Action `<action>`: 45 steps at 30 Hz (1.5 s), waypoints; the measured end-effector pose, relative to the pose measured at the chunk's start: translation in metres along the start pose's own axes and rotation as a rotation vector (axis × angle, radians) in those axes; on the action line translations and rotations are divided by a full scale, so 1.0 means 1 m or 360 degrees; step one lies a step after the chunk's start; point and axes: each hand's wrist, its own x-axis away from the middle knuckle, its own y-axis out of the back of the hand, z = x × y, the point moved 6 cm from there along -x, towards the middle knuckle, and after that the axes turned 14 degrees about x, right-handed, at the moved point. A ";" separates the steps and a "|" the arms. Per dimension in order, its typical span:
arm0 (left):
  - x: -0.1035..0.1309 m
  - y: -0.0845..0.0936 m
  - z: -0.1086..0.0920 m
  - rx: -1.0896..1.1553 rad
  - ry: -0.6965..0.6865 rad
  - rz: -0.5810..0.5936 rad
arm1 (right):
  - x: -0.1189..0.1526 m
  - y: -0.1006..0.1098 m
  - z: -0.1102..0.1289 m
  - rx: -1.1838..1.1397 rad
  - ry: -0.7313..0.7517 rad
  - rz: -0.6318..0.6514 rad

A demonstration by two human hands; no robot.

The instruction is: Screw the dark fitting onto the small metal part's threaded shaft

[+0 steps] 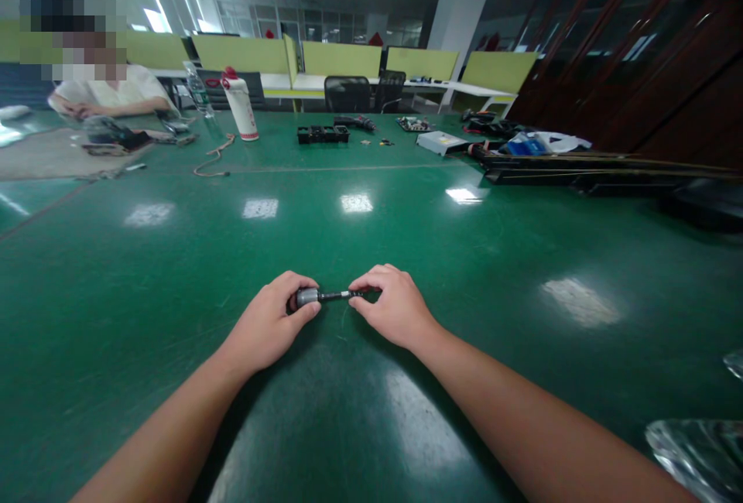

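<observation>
A screwdriver-like tool with a thick grey handle and a thin dark shaft lies level, low over the green table. My left hand is wrapped round its handle, thumb and forefinger on either side. At the right end of the shaft, my right hand pinches the dark tip between thumb and fingers. A short silvery section of the shaft shows just left of my right fingertips. The far end of the tool is partly hidden by my right fingers.
Across the table stand a white bottle with a red lid, a clear bottle, a black part and a grey box. Long black pieces lie at right, clear plastic nearer. A person sits far left.
</observation>
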 end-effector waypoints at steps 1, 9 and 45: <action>0.000 0.000 0.000 -0.0005 -0.0007 0.0005 | 0.000 -0.001 0.001 -0.0029 0.0023 0.0001; 0.002 -0.002 -0.004 -0.0022 -0.0209 0.0082 | 0.004 -0.002 0.012 -0.0399 0.0203 -0.0006; 0.001 0.001 -0.003 0.0082 -0.0004 0.0043 | 0.005 -0.007 0.014 -0.0371 0.0220 0.0134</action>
